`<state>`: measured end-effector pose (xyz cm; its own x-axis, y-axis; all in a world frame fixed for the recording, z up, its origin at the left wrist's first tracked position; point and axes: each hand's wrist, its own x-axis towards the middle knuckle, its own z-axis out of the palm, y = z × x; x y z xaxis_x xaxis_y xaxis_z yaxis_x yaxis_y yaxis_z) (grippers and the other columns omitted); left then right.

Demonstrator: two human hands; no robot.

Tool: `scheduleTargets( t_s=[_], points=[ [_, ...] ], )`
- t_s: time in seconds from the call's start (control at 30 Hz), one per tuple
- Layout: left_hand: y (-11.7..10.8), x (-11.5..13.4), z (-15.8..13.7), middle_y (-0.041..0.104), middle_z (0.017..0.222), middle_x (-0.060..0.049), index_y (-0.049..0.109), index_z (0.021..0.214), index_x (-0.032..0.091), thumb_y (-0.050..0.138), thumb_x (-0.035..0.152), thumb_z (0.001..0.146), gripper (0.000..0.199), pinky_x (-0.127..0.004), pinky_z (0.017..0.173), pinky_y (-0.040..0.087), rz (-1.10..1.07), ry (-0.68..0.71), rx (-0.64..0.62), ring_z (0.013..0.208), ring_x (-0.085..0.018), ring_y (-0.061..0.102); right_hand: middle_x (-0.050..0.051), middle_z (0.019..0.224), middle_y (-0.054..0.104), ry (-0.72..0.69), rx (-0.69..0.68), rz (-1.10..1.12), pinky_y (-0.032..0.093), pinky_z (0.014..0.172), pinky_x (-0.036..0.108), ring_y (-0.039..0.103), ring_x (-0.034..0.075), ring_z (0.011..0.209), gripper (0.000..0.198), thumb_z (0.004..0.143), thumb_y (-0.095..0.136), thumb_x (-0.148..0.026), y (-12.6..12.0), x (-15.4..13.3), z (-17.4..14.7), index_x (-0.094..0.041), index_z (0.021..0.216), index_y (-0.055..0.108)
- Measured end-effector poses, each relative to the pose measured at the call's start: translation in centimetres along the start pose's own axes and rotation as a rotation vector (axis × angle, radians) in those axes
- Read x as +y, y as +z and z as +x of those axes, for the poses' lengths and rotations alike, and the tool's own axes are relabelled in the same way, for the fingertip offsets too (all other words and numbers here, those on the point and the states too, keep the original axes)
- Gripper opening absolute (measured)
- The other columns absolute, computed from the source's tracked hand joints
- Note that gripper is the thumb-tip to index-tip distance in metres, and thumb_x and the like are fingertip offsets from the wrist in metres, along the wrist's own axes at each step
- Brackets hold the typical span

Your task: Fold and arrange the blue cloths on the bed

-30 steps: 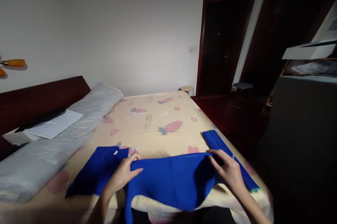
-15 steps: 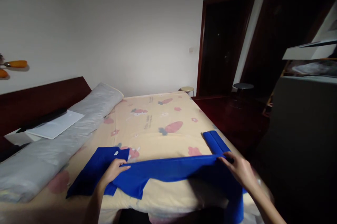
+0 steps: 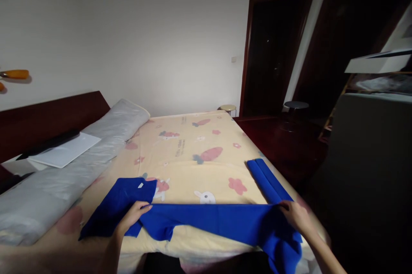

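Blue trousers point(image 3: 222, 218) are stretched sideways along the near part of the bed, with a straight top edge between my two hands. My left hand point(image 3: 133, 216) pinches their left end, fingers closed. At the other end, my right hand point(image 3: 294, 216) grips the cloth with closed fingers. Part of the cloth bunches below my right hand and drops over the near bed edge. Beside my left hand lies a flat blue garment point(image 3: 117, 203) with a small white label. Just beyond my right hand is a long, narrow folded blue cloth point(image 3: 265, 179); its near end is hidden.
The bed point(image 3: 180, 171) has a cream sheet with carrots and flowers. A grey bolster point(image 3: 93, 153) lies along the dark headboard point(image 3: 51, 119), with a flat white laptop-like item point(image 3: 66, 149) on it. A dark cabinet point(image 3: 370, 158) stands right; stools point(image 3: 296, 105) are farther back.
Both hands have come down and slightly nearer with the trousers, whose top edge is now level. The right-end cloth has sunk into folds. A rabbit print now shows beyond the edge.
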<state>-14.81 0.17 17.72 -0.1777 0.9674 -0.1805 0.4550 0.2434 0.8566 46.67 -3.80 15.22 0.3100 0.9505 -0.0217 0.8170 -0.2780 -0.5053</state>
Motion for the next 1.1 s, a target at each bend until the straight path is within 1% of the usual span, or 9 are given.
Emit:
scheduleTargets(
  t_s=[0.17, 0.3, 0.47, 0.57, 0.67, 0.77, 0.9, 1.0, 1.1],
  points=[
    [-0.3, -0.1, 0.5, 0.075, 0.079, -0.006, 0.073, 0.071, 0.018, 0.078, 0.060, 0.043, 0.051, -0.039, 0.087, 0.050, -0.054, 0.066, 0.034, 0.093, -0.030, 0.065, 0.013, 0.072, 0.071, 0.215, 0.021, -0.071, 0.048, 0.061, 0.038, 0.068, 0.029, 0.069, 0.043, 0.082, 0.033, -0.055, -0.7, -0.3, -0.5, -0.025, 0.072, 0.061],
    [-0.8, 0.1, 1.2, 0.076, 0.083, -0.007, 0.073, 0.077, 0.018, 0.074, 0.064, 0.047, 0.055, -0.040, 0.087, 0.051, -0.127, 0.084, 0.123, 0.091, -0.029, 0.066, 0.009, 0.078, 0.073, 0.087, 0.082, 0.034, 0.049, 0.066, 0.035, 0.068, 0.025, 0.075, 0.029, 0.080, 0.039, -0.043, -0.3, -0.2, -0.2, -0.025, 0.076, 0.062],
    [-1.2, 0.1, 1.0, 0.077, 0.088, -0.007, 0.072, 0.084, 0.016, 0.075, 0.060, 0.047, 0.057, -0.039, 0.088, 0.051, -0.211, 0.061, 0.258, 0.092, -0.028, 0.067, 0.007, 0.077, 0.073, -0.001, 0.072, 0.005, 0.047, 0.067, 0.032, 0.068, 0.024, 0.076, 0.025, 0.073, 0.041, -0.028, 0.8, -0.2, 0.3, -0.024, 0.082, 0.063],
    [-1.4, 0.4, 0.3, 0.076, 0.079, -0.006, 0.073, 0.077, 0.016, 0.078, 0.052, 0.044, 0.049, -0.036, 0.080, 0.053, -0.250, 0.021, 0.295, 0.083, -0.025, 0.067, 0.006, 0.071, 0.071, 0.002, 0.047, 0.029, 0.046, 0.066, 0.033, 0.066, 0.023, 0.070, 0.021, 0.073, 0.039, -0.034, 0.5, -0.7, 0.2, -0.025, 0.070, 0.058],
    [-2.0, 0.9, -0.1, 0.074, 0.069, -0.002, 0.072, 0.074, 0.016, 0.081, 0.045, 0.041, 0.045, -0.031, 0.069, 0.051, -0.281, -0.030, 0.357, 0.073, -0.020, 0.065, 0.004, 0.067, 0.068, -0.006, 0.031, 0.154, 0.045, 0.067, 0.034, 0.063, 0.022, 0.068, 0.029, 0.075, 0.033, -0.043, -0.7, -1.8, -0.2, -0.026, 0.067, 0.055],
    [-2.7, 1.3, -0.2, 0.062, 0.052, 0.005, 0.071, 0.078, 0.016, 0.079, 0.046, 0.044, 0.047, -0.025, 0.052, 0.042, -0.292, -0.063, 0.400, 0.054, -0.012, 0.055, 0.002, 0.067, 0.067, -0.060, 0.019, 0.279, 0.045, 0.067, 0.033, 0.061, 0.022, 0.069, 0.032, 0.072, 0.037, -0.050, -2.1, -3.3, -0.7, -0.025, 0.070, 0.056],
    [-3.4, 1.2, -0.1, 0.030, 0.036, 0.015, 0.070, 0.087, 0.014, 0.077, 0.055, 0.045, 0.059, -0.022, 0.041, 0.020, -0.339, -0.066, 0.474, 0.039, -0.005, 0.027, 0.001, 0.075, 0.068, -0.184, -0.125, 0.419, 0.045, 0.067, 0.030, 0.059, 0.020, 0.072, 0.029, 0.067, 0.052, -0.049, -3.4, -5.0, -1.6, -0.023, 0.077, 0.060],
    [-3.6, 1.1, -0.1, 0.026, 0.038, 0.016, 0.069, 0.089, 0.013, 0.078, 0.057, 0.042, 0.065, -0.022, 0.041, 0.018, -0.377, -0.043, 0.521, 0.041, -0.004, 0.023, 0.001, 0.082, 0.070, -0.238, -0.227, 0.464, 0.046, 0.069, 0.029, 0.061, 0.020, 0.077, 0.028, 0.061, 0.054, -0.035, -3.3, -5.4, -2.0, -0.023, 0.084, 0.062],
    [-3.6, 1.4, -0.1, 0.029, 0.042, 0.015, 0.068, 0.089, 0.012, 0.079, 0.057, 0.041, 0.067, -0.023, 0.042, 0.022, -0.446, -0.027, 0.581, 0.043, -0.005, 0.025, 0.001, 0.084, 0.070, -0.282, -0.231, 0.429, 0.047, 0.073, 0.030, 0.062, 0.020, 0.079, 0.030, 0.057, 0.049, -0.029, -2.6, -4.9, -1.7, -0.022, 0.084, 0.061]
  ],
)
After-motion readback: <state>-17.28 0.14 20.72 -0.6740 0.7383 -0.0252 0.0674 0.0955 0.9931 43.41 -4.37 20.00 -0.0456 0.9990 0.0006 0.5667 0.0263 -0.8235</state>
